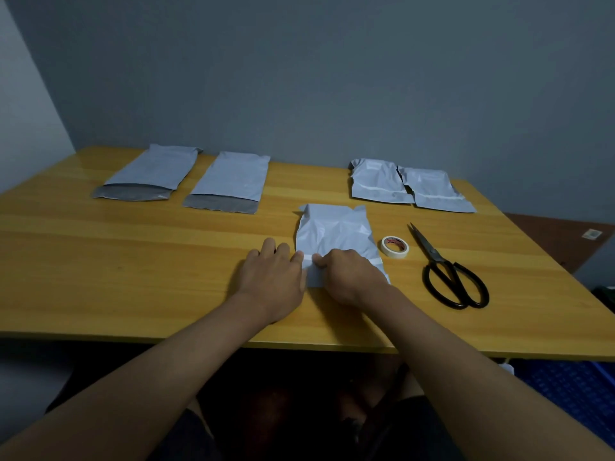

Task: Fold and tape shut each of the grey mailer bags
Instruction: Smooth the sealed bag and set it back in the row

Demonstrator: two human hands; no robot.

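From the head view, 5 grey mailer bags lie on the yellow wooden worktop [133, 261]. The one being worked, the centre bag [332, 232], lies near the front edge with its long axis running from the person toward the wall; its near end is folded over with a pale strip of tape across it. The left hand [271, 277] rests flat beside the bag's left edge, fingers straight and slightly spread, fingertips touching the fold. The right hand [349, 274] presses on the folded near end, its fingers curled down onto the tape strip.

At the back left, 2 unsealed bags, the far-left bag [151, 171] and the second bag [231, 179], lie lengthwise with dark open flaps toward the person. At the back right, 2 folded, taped bags, the third bag [377, 179] and the fourth bag [432, 189], sit side by side, touching.

1 tape roll [395, 246] lies just right of the centre bag. 1 pair of black scissors [446, 271] lies further right, blades pointing toward the wall.
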